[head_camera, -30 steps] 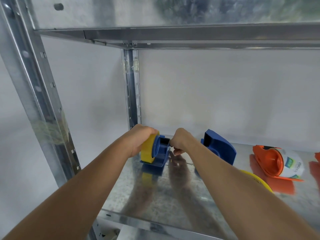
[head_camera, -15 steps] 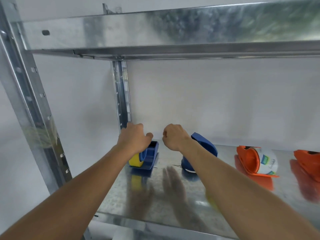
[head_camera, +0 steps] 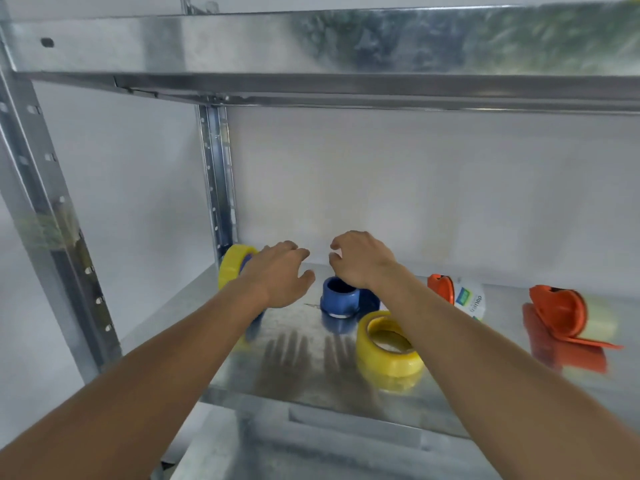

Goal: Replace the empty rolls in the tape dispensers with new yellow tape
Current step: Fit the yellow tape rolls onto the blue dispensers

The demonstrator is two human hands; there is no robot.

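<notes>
Bare and empty, both hands hover over the galvanized metal shelf. The left hand hangs palm down, fingers loosely spread, gripping nothing. Just behind its wrist, by the rear corner post, sits the blue tape dispenser loaded with a yellow roll, partly hidden by the forearm. The right hand is a loose claw, fingers curled down, nothing in it; right beneath it stands a second blue tape dispenser, its round hub showing. I can't tell whether the hand touches it. Nearer the shelf's front edge, just beside that dispenser, a loose roll of yellow tape lies flat. Farther right, an orange dispenser holding a white labelled roll, and well apart at the far right, another orange dispenser, somewhat blurred.
</notes>
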